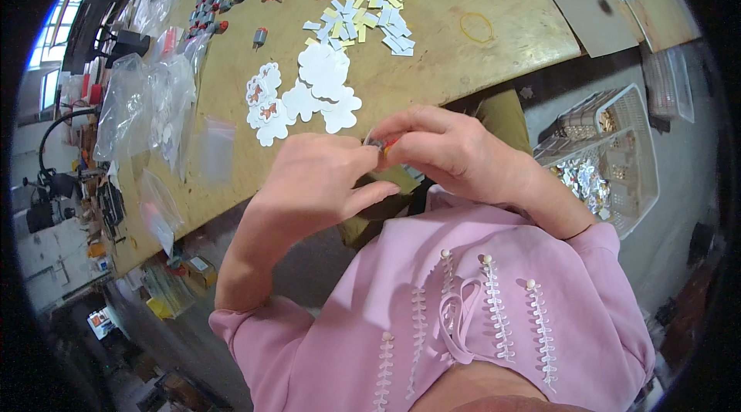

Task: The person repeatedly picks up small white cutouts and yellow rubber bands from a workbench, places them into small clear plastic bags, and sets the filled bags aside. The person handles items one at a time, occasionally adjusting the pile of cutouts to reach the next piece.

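both hands meet just off the near edge of the wooden table (432, 65), above the lap. the left hand (320, 180) and the right hand (451, 151) pinch a small part (378, 143) between their fingertips (grey with a bit of red, mostly hidden, so its exact kind is hard to tell). it looks like a fitting or wrapping step on that one piece. next would likely call for a steady fingertip hold and a reach to the white flower-shaped cards (309, 96) or the small paper strips (363, 18) farther back.
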Available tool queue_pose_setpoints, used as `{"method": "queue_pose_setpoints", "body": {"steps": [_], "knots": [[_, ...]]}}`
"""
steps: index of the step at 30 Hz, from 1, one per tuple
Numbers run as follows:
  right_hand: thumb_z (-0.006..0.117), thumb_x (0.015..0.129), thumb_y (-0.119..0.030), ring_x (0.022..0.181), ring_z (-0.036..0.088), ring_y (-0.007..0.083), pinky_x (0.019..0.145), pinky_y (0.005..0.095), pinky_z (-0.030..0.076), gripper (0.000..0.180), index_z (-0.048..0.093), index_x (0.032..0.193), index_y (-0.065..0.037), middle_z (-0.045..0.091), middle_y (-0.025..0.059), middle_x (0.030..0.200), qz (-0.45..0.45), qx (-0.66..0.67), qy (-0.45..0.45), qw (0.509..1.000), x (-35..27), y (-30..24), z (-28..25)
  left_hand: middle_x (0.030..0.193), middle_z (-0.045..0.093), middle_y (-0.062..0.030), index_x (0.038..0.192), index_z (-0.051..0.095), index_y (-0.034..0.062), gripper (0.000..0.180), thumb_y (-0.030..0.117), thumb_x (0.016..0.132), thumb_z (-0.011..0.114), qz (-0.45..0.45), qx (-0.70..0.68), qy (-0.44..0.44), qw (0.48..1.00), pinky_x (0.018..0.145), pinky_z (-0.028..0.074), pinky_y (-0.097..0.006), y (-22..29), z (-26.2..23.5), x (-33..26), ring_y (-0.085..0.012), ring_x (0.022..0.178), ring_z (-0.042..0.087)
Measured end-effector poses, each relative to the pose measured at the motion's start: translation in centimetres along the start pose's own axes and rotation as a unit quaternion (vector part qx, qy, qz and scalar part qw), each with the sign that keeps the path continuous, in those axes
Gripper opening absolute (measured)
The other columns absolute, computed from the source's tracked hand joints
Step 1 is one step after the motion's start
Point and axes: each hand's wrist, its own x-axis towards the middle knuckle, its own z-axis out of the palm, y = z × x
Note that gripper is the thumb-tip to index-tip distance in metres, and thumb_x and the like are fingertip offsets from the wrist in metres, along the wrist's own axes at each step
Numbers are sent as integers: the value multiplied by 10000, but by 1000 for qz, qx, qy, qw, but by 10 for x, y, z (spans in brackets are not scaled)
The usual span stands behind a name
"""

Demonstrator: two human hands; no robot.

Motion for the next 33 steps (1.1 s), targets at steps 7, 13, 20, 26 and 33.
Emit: {"method": "queue_pose_setpoints", "body": {"steps": [7, 13, 20, 26, 33], "knots": [[695, 877, 94, 969, 724, 363, 804, 403, 596, 218, 664, 1072, 2, 707, 159, 1136, 17, 18, 46, 999, 1, -6, 0, 719, 701, -126, 1068, 763, 87, 332, 346, 865, 810, -98, -149, -7, 984, 641, 547, -458, 1, -13, 0, -349, 676, 706], [705, 900, 73, 948, 720, 349, 795, 393, 592, 178, 649, 1057, 10, 693, 150, 1088, 6, 31, 31, 999, 7, -2, 2, 701, 667, -88, 1125, 742, 104, 325, 252, 850, 835, 22, -16, 97, 995, 578, 492, -377, -17, 30, -1, -265, 600, 647], [737, 917, 72, 981, 730, 254, 805, 333, 591, 144, 706, 1020, -24, 714, 102, 1130, 59, 0, 64, 996, 4, -2, -9, 870, 707, -9, 1178, 739, 48, 399, 61, 811, 896, -116, -360, 264, 887, 679, 524, -275, -13, 24, -9, -102, 759, 671], [747, 915, 56, 991, 719, 240, 801, 327, 579, 142, 721, 1025, -30, 704, 102, 1121, 62, -33, 90, 993, 8, -1, -10, 1026, 718, -37, 1107, 752, -10, 170, -11, 941, 789, -83, -510, 306, 800, 744, 522, -200, -13, 67, 7, -56, 874, 659], [741, 930, 11, 931, 709, 217, 794, 322, 554, 80, 713, 1004, -2, 699, 103, 1018, 165, 93, 96, 977, 6, 7, -10, 989, 709, -40, 1029, 750, -26, 49, -26, 991, 720, -54, -490, 364, 790, 692, 494, -205, -6, 75, 17, -46, 817, 616]]}}
